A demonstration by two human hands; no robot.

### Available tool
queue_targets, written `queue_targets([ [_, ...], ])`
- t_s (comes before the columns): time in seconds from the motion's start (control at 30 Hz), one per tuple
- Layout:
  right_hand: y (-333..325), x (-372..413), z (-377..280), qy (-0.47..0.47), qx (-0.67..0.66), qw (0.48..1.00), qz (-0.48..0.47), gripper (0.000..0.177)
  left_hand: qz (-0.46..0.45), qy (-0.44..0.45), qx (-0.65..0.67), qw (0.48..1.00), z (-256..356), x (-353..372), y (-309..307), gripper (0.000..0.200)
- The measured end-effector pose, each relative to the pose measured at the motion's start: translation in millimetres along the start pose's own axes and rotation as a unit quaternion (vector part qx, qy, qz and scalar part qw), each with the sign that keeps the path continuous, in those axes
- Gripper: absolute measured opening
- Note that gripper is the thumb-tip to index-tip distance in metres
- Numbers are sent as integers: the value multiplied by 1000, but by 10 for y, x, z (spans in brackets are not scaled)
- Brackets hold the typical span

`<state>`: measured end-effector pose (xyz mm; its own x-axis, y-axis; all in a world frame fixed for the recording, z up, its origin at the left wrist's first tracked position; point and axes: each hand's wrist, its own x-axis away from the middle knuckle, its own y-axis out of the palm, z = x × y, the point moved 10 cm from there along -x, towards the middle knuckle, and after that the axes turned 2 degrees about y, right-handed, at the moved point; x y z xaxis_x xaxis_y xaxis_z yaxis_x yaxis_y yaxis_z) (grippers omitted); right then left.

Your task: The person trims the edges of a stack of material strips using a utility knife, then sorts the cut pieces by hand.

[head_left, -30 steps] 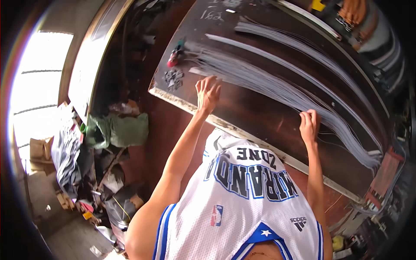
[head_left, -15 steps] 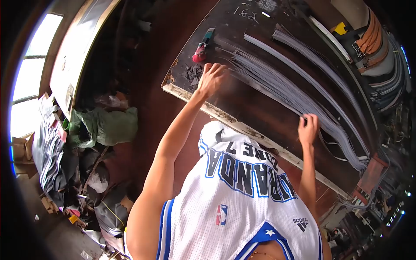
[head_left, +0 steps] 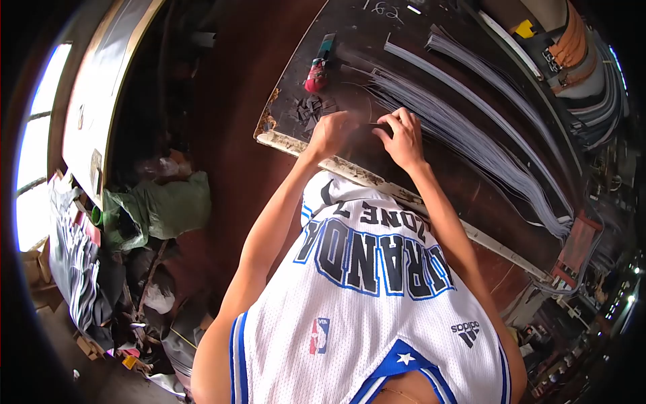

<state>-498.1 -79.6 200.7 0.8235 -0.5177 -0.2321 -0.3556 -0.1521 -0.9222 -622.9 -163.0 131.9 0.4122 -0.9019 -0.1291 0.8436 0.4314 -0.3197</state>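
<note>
Above the near edge of the dark table, my left hand (head_left: 332, 135) is closed, its fingertips blurred. My right hand (head_left: 404, 140) is a short way to its right, thumb and fingers bent together in a pinch. Whatever is between the fingers of either hand is too thin or blurred to make out. Just beyond the hands lies a bundle of long, thin grey strips (head_left: 464, 151). By my left hand is a small heap of black scraps (head_left: 313, 110). A knife-like tool with a red and teal handle (head_left: 319, 67) lies farther back.
Two more strip bundles, a narrow one (head_left: 457, 87) and a wider one (head_left: 491, 81), lie farther across the table (head_left: 356, 30). A red metal piece (head_left: 580, 246) sits at its right end. Brown belts (head_left: 572, 57) hang at far right. A green bag (head_left: 168, 205) stands left.
My right hand has moved left from the near side of the strips to beside my left hand. My left hand has shifted slightly down, and the view has turned a little.
</note>
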Motion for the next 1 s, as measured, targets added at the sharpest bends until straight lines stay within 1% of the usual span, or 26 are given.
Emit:
queue_targets([
  [0.03,26,-23,30,8,-11,1000,-27,20,5,-3,0,1000,2,-12,-52,18],
  [0.07,27,-54,30,6,-54,998,-45,18,-25,-68,57,996,-136,-7,-18,21],
  [0.1,113,-83,86,11,-127,987,-93,17,-53,-131,113,983,-261,19,30,24],
  [0.13,231,-66,209,81,-194,966,-150,17,-64,-163,141,974,-361,47,62,28],
  [0.17,346,-26,288,150,-258,932,-204,17,-60,-164,141,975,-349,58,41,28],
  [0.2,383,-9,318,179,-270,915,-240,15,-24,-172,215,961,-335,83,17,30],
  [0.23,375,-24,323,177,-270,915,-241,15,12,-177,288,941,-325,107,-10,32],
  [0.27,369,-29,331,192,-302,902,-243,14,15,-177,288,941,-327,135,-18,32],
  [0.3,367,-25,341,208,-333,887,-243,14,19,-197,314,929,-371,189,-6,32],
  [0.33,340,-34,337,205,-348,883,-239,11,23,-217,340,915,-407,247,23,32],
  [0.37,325,-35,340,205,-348,883,-241,11,23,-218,340,914,-407,287,48,32],
  [0.43,294,-32,335,200,-368,877,-237,12,62,-225,380,895,-433,375,63,31],
  [0.57,203,-12,251,183,-389,870,-241,15,60,-226,390,891,-364,477,151,32],
  [0.63,172,11,201,173,-394,868,-248,20,49,-211,383,898,-263,483,190,34],
  [0.67,160,28,194,172,-395,868,-248,20,62,-209,388,896,-214,484,194,29],
  [0.7,151,41,192,172,-394,868,-248,22,64,-207,387,896,-210,485,204,29],
  [0.77,137,54,186,171,-394,869,-247,24,51,-199,363,909,-197,480,227,21],
  [0.8,132,64,182,163,-382,874,-252,26,54,-193,358,912,-182,470,228,16],
  [0.9,73,88,189,152,-364,883,-255,24,65,-202,353,911,-160,457,264,16],
  [0.97,89,122,183,144,-354,880,-282,22,84,-193,354,911,-160,438,248,14],
  [1.0,91,115,183,133,-310,896,-289,22,96,-199,354,909,-137,446,182,18],
])
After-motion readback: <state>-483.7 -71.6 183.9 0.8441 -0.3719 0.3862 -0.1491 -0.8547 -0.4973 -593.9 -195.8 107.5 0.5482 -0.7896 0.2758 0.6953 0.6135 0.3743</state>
